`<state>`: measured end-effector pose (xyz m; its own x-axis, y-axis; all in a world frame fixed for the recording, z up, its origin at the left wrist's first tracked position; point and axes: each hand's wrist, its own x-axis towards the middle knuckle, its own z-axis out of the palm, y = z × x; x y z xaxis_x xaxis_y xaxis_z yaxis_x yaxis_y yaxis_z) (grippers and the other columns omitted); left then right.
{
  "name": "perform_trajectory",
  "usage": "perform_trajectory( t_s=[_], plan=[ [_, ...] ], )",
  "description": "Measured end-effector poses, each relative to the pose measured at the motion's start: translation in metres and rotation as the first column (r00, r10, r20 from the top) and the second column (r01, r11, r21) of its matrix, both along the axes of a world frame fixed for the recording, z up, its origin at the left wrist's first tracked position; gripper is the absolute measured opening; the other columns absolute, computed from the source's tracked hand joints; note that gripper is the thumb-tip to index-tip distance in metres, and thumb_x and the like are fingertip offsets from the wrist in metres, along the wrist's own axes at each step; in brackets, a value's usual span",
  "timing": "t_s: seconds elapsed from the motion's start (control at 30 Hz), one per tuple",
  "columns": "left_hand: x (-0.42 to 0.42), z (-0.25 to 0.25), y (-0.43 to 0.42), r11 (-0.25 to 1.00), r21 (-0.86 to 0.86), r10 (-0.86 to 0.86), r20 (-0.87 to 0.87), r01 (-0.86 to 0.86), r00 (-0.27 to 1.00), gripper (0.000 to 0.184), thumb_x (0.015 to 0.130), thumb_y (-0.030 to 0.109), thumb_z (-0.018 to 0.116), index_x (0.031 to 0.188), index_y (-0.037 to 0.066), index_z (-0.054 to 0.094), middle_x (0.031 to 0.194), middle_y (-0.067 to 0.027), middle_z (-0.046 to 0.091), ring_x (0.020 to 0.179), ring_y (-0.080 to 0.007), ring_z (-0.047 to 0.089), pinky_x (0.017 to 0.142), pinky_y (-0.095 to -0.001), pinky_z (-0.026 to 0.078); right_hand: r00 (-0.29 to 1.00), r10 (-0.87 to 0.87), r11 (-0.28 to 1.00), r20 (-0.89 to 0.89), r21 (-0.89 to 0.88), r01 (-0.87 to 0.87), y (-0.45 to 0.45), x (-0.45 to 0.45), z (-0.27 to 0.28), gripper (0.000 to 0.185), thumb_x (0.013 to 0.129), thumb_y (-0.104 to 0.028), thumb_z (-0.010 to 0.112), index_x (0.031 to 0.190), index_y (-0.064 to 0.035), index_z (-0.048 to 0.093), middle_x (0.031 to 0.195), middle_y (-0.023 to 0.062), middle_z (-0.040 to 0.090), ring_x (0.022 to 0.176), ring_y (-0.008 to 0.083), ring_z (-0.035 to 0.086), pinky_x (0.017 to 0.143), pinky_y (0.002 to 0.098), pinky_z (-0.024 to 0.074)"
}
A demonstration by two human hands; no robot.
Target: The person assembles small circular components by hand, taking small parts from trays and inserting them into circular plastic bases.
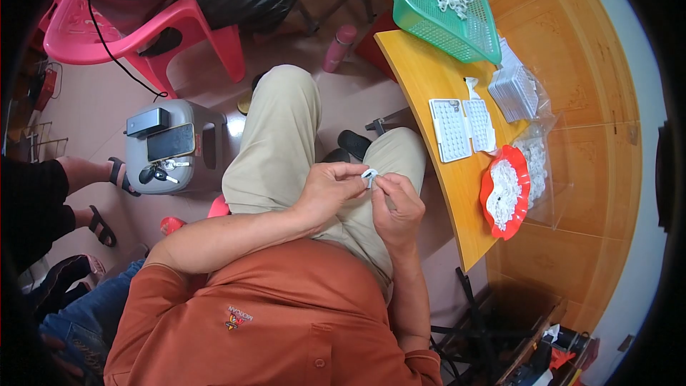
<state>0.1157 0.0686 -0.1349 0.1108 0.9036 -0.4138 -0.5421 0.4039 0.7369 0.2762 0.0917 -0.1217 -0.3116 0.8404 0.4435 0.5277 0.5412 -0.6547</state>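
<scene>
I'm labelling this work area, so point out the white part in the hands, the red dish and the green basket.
White part point(369, 171): head view, on its upper edge.
Red dish point(511, 153): head view, on its far rim.
Green basket point(444, 33): head view, on its near wall.

We have on a rusty orange shirt point(286, 300), and its badge point(234, 319) has red and yellow in it. Our pants point(275, 129) are tan. The small piece point(369, 174) is white. We see a golden yellow table point(468, 218) and a green basket point(464, 44) with a net pattern. The bowl point(488, 193) is bright red, and the heap point(506, 189) in it is white. The case point(450, 131) is white too, with rows of round dots. We see a bright pink chair point(232, 57), a dull pink bottle point(337, 51), a grey stool point(171, 180) and a black phone point(170, 143). The floor point(100, 111) is pale pink with thin lines, and the wood wall point(582, 43) is honey brown with faint swirly shapes.
</scene>
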Motion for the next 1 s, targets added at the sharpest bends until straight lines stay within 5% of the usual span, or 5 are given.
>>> perform_trajectory(
  t_s=[0.33,0.73,1.0],
  plan=[
    [0.004,-0.005,-0.001,0.998,0.041,0.055,-0.050,-0.053,0.997,0.026,0.087,0.002,0.065,0.110,-0.009,0.066,0.095,-0.0076,0.070,0.082,-0.0087,0.063,0.074,-0.0222,0.051,0.997,-0.002,0.997,0.081,0.071,-0.004,0.002,-0.004,0.002,0.017,0.075,0.008,0.068,0.090,0.0011,0.068,0.086,0.0146,0.068,0.076,0.0271,0.068,0.068,0.0321,0.0543],
    [0.009,-0.016,-0.006,0.998,0.052,0.044,-0.224,-0.033,0.974,0.019,0.085,0.002,0.068,0.102,-0.007,0.069,0.091,-0.0062,0.070,0.079,-0.0077,0.061,0.071,-0.0218,0.049,0.968,-0.012,0.972,0.249,-0.223,0.069,0.006,-0.007,0.012,0.012,0.077,0.002,0.068,0.089,-0.0001,0.068,0.081,0.0133,0.069,0.068,0.0247,0.069,0.064,0.0311,0.0539],
    [0.009,-0.016,-0.005,0.999,0.047,0.038,-0.234,-0.028,0.971,0.019,0.084,0.002,0.069,0.101,-0.006,0.069,0.089,-0.0059,0.070,0.079,-0.0074,0.061,0.070,-0.0219,0.049,0.988,-0.090,0.897,0.123,-0.421,0.134,0.007,-0.009,0.016,0.009,0.077,-0.002,0.068,0.085,-0.0002,0.067,0.075,0.0153,0.070,0.068,0.0258,0.071,0.062,0.0343,0.0543]
  ],
)
